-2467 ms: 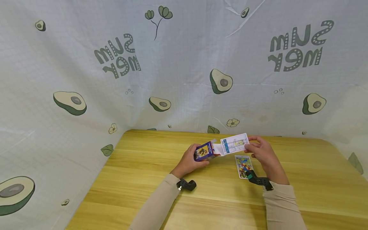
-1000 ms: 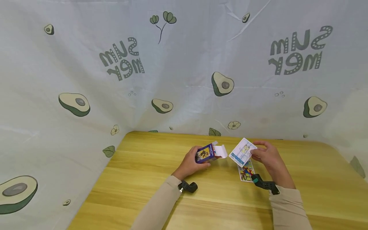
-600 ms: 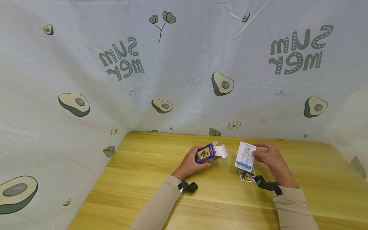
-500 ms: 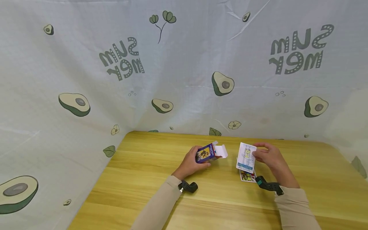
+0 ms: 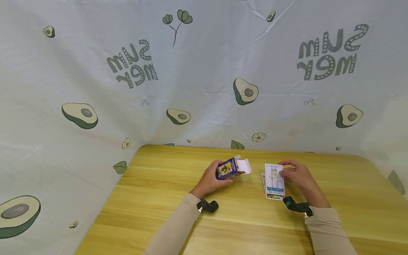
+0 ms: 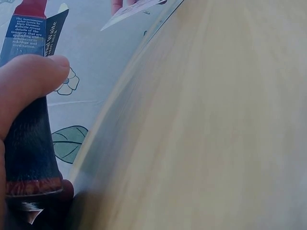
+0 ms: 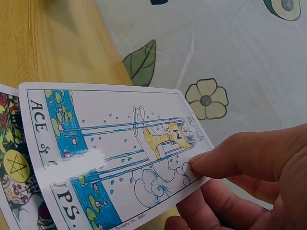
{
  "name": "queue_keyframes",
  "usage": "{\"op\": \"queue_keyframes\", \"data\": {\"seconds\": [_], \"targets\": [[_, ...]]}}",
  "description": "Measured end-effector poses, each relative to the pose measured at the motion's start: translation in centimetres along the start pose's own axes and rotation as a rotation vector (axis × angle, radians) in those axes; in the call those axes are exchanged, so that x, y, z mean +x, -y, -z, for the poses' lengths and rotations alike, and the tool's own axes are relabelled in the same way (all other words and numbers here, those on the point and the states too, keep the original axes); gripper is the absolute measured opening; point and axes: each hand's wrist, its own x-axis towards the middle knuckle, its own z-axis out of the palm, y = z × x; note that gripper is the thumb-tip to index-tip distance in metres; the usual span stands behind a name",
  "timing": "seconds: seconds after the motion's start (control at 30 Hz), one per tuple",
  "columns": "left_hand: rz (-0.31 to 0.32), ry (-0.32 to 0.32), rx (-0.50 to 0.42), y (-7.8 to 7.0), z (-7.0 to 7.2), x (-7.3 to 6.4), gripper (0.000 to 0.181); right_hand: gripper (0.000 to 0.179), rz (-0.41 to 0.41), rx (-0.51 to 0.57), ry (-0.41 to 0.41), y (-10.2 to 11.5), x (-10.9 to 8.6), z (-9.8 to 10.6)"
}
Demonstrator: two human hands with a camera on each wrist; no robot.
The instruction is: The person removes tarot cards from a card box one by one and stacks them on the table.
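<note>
In my right hand point(image 5: 297, 175) I pinch a tarot card point(image 7: 115, 139), thumb on its printed face and fingers beneath. Its lettering reads "Ace of Cups". Below it a second, colourful card with pentacles point(image 7: 17, 165) lies on the table, mostly covered by the first in the head view. My left hand point(image 5: 211, 180) grips a blue and purple card box point(image 5: 227, 169) around its sides, held tilted with its white flap point(image 5: 244, 166) folded out toward the cards. The left wrist view shows my thumb point(image 6: 36, 79) across the box's printed side.
The wooden table point(image 5: 159, 191) ends at the back against a white cloth point(image 5: 204, 71) printed with avocados, flowers and leaves. More cloth hangs at the left side. Each wrist wears a black camera mount point(image 5: 208, 205).
My right hand has drawn the Ace of Cups card away from the box, turned it upright and lowered it over the other card. The left hand keeps its grip on the box.
</note>
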Motion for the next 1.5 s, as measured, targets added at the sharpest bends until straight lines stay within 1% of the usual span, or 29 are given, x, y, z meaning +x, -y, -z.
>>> {"op": "queue_keyframes", "data": {"seconds": [0.23,0.43,0.67,1.0,1.5], "targets": [[0.002,-0.013,-0.010,0.0,0.2,-0.3,0.069,0.041,0.011,-0.039,0.032,0.3,0.0,-0.4],[0.003,-0.007,0.002,0.1,0.2,-0.2,0.070,0.043,-0.017,-0.069,0.044,-0.2,0.3,-0.6],[-0.005,-0.001,-0.015,0.1,0.1,-0.3,0.070,0.042,-0.026,-0.101,0.038,-0.3,0.1,-0.6],[-0.007,0.000,-0.001,-0.2,0.2,-0.2,0.069,0.039,-0.007,-0.170,0.021,-0.6,0.4,-0.6],[-0.005,0.005,0.005,-0.5,0.1,0.0,0.069,0.038,-0.021,-0.202,0.022,-0.7,0.3,-0.6]]}}
